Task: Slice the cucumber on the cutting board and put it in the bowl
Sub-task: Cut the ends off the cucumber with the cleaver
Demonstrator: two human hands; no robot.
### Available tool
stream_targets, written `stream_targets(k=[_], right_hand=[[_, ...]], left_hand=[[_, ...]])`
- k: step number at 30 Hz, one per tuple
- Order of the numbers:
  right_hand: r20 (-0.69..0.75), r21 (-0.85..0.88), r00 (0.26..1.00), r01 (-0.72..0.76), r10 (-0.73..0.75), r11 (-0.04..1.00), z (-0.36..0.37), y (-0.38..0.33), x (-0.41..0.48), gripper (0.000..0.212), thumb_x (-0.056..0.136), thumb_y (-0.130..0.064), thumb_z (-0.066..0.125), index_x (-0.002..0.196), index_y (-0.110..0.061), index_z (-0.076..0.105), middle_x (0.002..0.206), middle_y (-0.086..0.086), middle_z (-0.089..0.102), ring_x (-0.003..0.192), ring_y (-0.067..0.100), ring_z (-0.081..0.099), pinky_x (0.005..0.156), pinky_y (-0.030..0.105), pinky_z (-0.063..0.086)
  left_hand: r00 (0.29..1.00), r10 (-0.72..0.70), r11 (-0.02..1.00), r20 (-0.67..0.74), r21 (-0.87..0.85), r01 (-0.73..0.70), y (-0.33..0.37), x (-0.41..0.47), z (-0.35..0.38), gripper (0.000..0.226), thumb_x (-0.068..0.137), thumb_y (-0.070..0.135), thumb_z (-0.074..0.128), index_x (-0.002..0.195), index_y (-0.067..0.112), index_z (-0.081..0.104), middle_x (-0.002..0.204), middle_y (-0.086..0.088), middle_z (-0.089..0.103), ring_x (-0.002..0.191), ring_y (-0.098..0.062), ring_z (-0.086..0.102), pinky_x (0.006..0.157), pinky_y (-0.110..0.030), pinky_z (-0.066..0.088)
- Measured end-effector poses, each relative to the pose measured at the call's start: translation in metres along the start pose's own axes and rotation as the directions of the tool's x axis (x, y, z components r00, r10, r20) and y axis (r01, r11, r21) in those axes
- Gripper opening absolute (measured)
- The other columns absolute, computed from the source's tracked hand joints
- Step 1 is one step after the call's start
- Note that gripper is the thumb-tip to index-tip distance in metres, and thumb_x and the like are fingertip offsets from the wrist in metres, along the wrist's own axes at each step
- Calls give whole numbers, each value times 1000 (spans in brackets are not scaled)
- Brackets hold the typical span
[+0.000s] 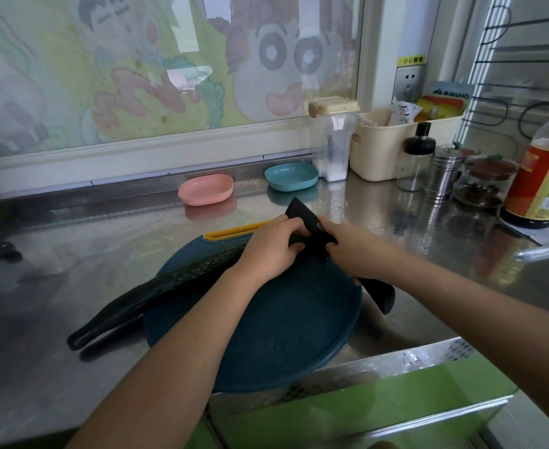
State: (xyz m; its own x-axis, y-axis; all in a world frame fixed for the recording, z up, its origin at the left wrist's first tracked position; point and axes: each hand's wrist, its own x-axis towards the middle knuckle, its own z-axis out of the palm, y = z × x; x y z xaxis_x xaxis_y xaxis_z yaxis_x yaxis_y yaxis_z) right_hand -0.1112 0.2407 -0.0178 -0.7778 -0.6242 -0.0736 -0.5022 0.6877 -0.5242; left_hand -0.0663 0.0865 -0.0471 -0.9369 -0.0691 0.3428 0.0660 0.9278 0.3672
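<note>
A long, dark, bumpy cucumber (182, 280) lies whole across the cutting board (283, 325), left hand (268, 251) gripping it, right hand (357, 251) clutching a black knife (309, 230), pink bowl (205, 189) bare inside.

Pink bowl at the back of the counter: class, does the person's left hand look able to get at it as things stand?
Probably yes. The steel between the cutting board and the pink bowl lies bare, but the left hand is holding the cucumber and must let go first.

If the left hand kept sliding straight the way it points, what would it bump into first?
Probably the black knife, whose blade stands right at the left hand's fingertips on the cucumber. Beyond it is the right hand; depth is hard to judge.
</note>
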Motion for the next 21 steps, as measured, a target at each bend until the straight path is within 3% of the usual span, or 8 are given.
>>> stream_targets(k=[5,15,21], right_hand=[[20,-5,1000,-15,15,1000,-3,5,-3,53,93,-7,35,142,-28,31,89,6,52,62,26,61,52,40,58],[-19,11,1000,-7,7,1000,-17,2,-6,51,94,-7,35,141,-26,34,78,1,51,43,15,53,37,21,44],[7,48,1000,-10,10,999,-18,1,-3,48,93,-5,35,137,-23,38,82,8,55,47,19,56,41,26,49]], left_hand=[[1000,3,1000,13,13,-4,-1,-1,0,21,88,18,61,109,23,62,97,6,49,98,-19,55,78,-28,40],[1000,-8,1000,0,-1,8,-1,0,1,18,88,16,63,106,19,63,103,1,56,99,-19,56,79,-27,40],[1000,-7,1000,-2,-8,7,0,-1,0,18,87,15,63,105,18,63,103,1,57,99,-19,56,82,-29,43]])
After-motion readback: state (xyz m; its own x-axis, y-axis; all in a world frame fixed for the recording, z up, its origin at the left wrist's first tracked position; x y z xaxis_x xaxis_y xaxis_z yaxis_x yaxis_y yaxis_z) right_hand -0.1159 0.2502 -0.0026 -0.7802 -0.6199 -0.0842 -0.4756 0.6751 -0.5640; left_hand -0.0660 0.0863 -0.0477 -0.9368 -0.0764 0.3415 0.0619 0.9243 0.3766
